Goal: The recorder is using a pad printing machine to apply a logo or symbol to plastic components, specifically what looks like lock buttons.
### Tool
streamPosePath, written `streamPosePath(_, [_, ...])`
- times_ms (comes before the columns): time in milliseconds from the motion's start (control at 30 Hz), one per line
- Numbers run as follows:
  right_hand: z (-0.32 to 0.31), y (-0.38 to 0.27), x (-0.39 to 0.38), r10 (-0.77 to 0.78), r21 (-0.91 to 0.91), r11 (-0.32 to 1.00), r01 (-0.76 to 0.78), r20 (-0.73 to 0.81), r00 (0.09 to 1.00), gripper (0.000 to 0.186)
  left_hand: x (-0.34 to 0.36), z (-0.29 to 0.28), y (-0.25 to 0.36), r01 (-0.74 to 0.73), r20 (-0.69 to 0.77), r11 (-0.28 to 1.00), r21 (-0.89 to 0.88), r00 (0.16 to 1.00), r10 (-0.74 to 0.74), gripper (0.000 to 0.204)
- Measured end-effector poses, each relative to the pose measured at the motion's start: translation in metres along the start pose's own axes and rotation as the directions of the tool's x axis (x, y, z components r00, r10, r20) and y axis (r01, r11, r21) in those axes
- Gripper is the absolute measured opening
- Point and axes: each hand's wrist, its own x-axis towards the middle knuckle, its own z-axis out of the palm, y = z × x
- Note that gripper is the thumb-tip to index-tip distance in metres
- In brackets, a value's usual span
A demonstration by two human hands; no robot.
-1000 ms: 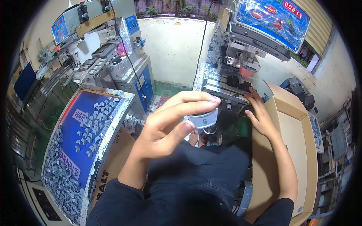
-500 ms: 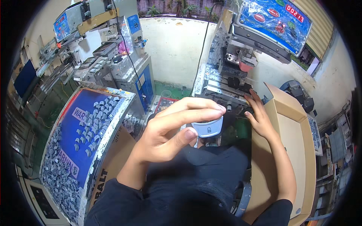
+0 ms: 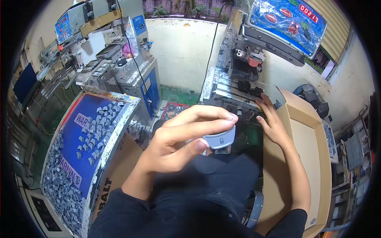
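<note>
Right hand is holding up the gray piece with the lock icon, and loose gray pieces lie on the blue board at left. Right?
Wrong hand: the head view shows the gray piece in the left hand. The loose gray pieces do lie on the blue board at left.

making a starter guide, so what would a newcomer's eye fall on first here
Likely the pale grey curved piece with a padlock symbol, held in the left hand near the middle of the view. Next, perhaps, the blue board on the left, strewn with small grey pieces, and the bright blue control panel at upper right.
</note>
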Motion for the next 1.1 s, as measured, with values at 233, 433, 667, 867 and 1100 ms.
streamPosePath(233, [-0.072,-0.137,-0.01,-0.159,0.284,0.948,0.146,0.023,0.987,0.027,-0.003,0.008,-0.032,0.151,-0.169,0.986,0.063,0.976,-0.139,0.044])
streamPosePath(433, [-0.044,-0.217,-0.042,-0.648,0.245,0.521,0.817,-0.509,0.566,0.023,0.006,0.026,-0.049,0.22,-0.364,0.974,0.061,0.913,-0.183,0.046])
streamPosePath(667, [-0.05,-0.228,-0.052,-0.398,0.234,0.641,0.731,-0.713,0.577,0.025,0.015,0.048,-0.067,0.232,-0.342,0.968,0.093,0.921,-0.188,0.045])
streamPosePath(867, [-0.076,-0.215,-0.054,-0.56,0.121,0.596,0.794,-0.647,0.518,0.024,0.024,0.056,-0.06,0.196,-0.277,0.981,0.006,0.943,-0.187,0.034])
streamPosePath(1100, [-0.106,-0.173,-0.043,-0.463,0.1,0.849,0.519,-0.334,0.821,0.034,0.037,0.088,-0.077,0.062,-0.199,0.969,-0.239,0.973,-0.112,0.03])
